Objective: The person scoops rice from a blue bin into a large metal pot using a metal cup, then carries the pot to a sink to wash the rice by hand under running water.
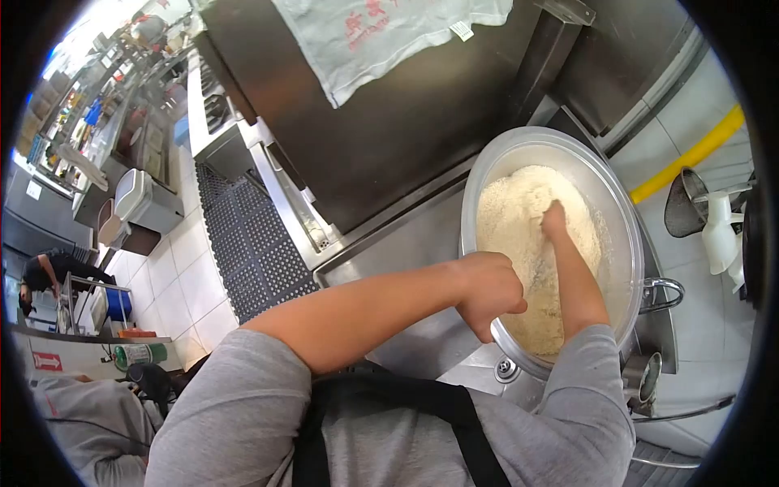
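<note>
At the right of the steel surface (406, 243), the left hand (489, 292) clenches the big pot's (629, 235) near rim, steadying it, while the right hand (554, 221) digs into the rice (511, 211), its grip hidden.

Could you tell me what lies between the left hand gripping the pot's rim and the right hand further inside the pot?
In the head view, only white rice lies between the left hand on the pot rim and the right hand dug into it.
</note>
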Demonstrator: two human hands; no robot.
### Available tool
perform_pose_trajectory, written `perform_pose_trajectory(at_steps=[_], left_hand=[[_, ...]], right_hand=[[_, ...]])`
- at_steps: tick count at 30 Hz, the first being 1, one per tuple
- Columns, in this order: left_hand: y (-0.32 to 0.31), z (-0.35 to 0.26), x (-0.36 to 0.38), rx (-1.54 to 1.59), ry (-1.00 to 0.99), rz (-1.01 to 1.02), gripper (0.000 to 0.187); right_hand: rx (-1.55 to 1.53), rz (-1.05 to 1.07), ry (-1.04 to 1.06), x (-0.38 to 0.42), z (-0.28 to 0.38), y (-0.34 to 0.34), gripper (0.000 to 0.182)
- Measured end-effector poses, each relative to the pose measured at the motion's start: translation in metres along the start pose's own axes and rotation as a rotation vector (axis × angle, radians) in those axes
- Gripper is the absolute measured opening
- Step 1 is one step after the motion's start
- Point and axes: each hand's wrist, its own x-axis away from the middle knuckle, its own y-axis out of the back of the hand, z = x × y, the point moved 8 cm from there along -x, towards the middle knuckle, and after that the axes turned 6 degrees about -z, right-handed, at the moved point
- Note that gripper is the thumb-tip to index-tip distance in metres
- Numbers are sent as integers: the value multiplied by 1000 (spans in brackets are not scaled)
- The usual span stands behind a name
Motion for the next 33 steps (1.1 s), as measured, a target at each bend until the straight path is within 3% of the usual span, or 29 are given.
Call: perform_pose_trajectory(at_steps=[2,3,4,8,10,12,13,15,16,18,20,21,22,23,24,25,26,27,28,29,30,31,33], left_hand=[[3,-4,2,-36,11,-6,40],[5,-5,3,-58,11,-14,40],[4,-6,5,-72,12,-11,40],[0,0,8,-62,54,-89,39],[5,1,10,-47,63,-111,40],[3,3,10,-10,84,11,41],[6,8,10,-6,80,7,41],[5,26,15,-140,77,106,42],[7,26,15,-137,74,106,42],[7,32,15,-110,119,164,40],[6,35,14,-90,109,149,40],[6,37,12,-80,106,127,40],[3,38,11,-65,74,137,40],[3,40,10,-61,71,122,40],[2,41,9,-54,67,106,41],[2,41,8,-45,69,108,41],[3,42,7,-43,70,107,41],[3,39,5,-39,33,109,41],[4,41,5,-37,50,114,41],[4,42,6,-37,76,118,40],[4,40,7,-35,59,120,40],[6,40,7,-29,67,102,41],[10,37,8,-23,62,71,41]], right_hand=[[177,139,72,65,93,14,23],[372,184,219,82,110,4,27],[378,322,243,109,132,4,28],[707,736,401,196,123,9,30],[810,867,361,229,127,45,33],[724,807,624,222,67,45,44],[730,809,619,211,40,47,44],[854,845,94,181,-32,62,75],[856,847,90,177,-34,72,75],[530,426,-156,148,-42,117,99],[494,269,-96,98,-79,120,110],[452,236,-188,90,-48,132,107],[240,157,-122,67,-58,125,97],[400,-52,161,26,-85,104,87],[412,-155,205,-4,-101,81,74],[164,50,150,5,-26,85,56],[501,245,48,-25,-38,43,43],[405,108,172,-13,14,47,33],[581,304,274,-29,18,4,31],[356,315,199,0,83,25,24],[329,340,308,9,105,7,22],[321,344,467,-17,56,-57,25],[106,301,122,58,130,-13,26]])
